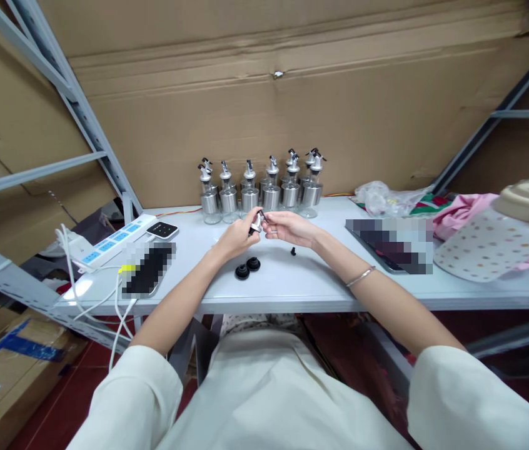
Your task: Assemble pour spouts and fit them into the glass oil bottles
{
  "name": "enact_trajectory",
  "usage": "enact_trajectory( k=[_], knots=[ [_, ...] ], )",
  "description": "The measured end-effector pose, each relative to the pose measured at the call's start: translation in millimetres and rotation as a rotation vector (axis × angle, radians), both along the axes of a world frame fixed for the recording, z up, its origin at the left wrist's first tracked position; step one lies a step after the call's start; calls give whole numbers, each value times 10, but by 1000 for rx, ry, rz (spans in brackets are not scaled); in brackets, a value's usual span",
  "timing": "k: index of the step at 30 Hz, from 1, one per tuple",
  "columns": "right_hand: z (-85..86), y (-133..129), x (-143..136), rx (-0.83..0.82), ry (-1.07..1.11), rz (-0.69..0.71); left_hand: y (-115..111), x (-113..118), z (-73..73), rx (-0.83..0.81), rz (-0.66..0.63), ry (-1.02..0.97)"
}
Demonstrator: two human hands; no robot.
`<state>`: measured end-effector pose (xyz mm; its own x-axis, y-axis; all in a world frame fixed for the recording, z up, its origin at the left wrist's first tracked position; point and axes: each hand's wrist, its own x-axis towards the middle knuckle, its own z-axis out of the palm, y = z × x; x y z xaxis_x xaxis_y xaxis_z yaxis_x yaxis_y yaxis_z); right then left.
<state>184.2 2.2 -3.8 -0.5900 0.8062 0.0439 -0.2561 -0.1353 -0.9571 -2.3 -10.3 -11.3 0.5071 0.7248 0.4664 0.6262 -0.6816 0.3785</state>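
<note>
Hands meeting over white table [292,287], just in front of row of glass bottles [259,190]. Left hand [236,237] pinching small metal pourer cap [257,222] at fingertips. Right hand [290,226] gripping same cap from opposite side. Lying loose on table near wrists: two black stoppers [247,267], touching each other, and small black plug [293,252] apart. Power strip [114,240] sitting far left.
</note>
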Motion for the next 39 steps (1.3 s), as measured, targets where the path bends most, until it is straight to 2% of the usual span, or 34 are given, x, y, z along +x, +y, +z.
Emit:
enact_trajectory(
  k=[8,15,24,32,39],
  knots=[
    [-22,5,16,-27,14,61,4,-15,-16,29,-28,6],
    [-108,43,42,-48,95,193,-45,28,3,58,-62,28],
    [-44,15,7,33,66,137,-51,42,-31,110,-89,13],
    [-80,30,-28,99,57,89,-50,23,-37,-9,5,30],
    [-59,23,-25,74,60,86,-25,36,-42,-26,17,-24]
  ],
)
